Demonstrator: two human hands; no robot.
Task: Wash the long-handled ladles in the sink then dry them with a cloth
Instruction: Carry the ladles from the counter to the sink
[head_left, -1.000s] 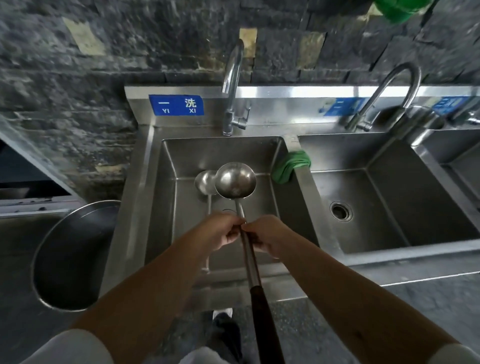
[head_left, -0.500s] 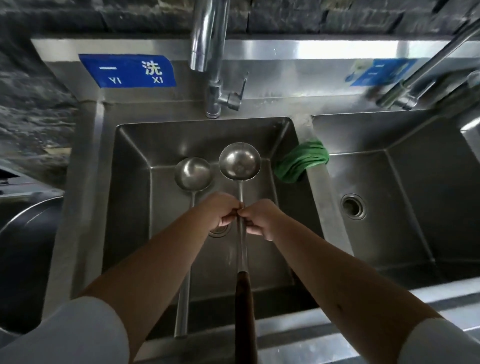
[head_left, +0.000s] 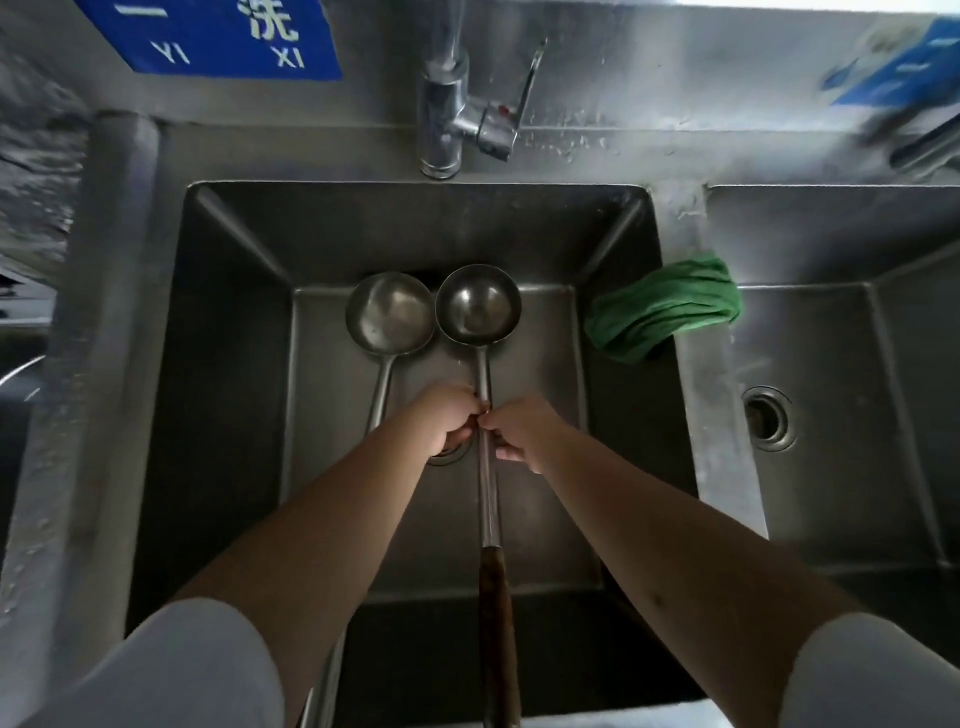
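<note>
Since the earlier frame the held ladle (head_left: 478, 306) has come lower into the sink (head_left: 234, 364), bowl now level beside the second ladle (head_left: 390, 313) lying on the basin floor. Left hand (head_left: 445, 420) and right hand (head_left: 522, 428) both curl round its metal shaft, fingertips meeting. Tap (head_left: 441, 119) shows no water running. Green cloth (head_left: 665, 309) waits on the divider. Judgement: washing barely begun; drying ahead.

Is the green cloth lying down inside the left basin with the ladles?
No, the green cloth is draped over the divider between the two basins, beside the ladles rather than under them.
</note>
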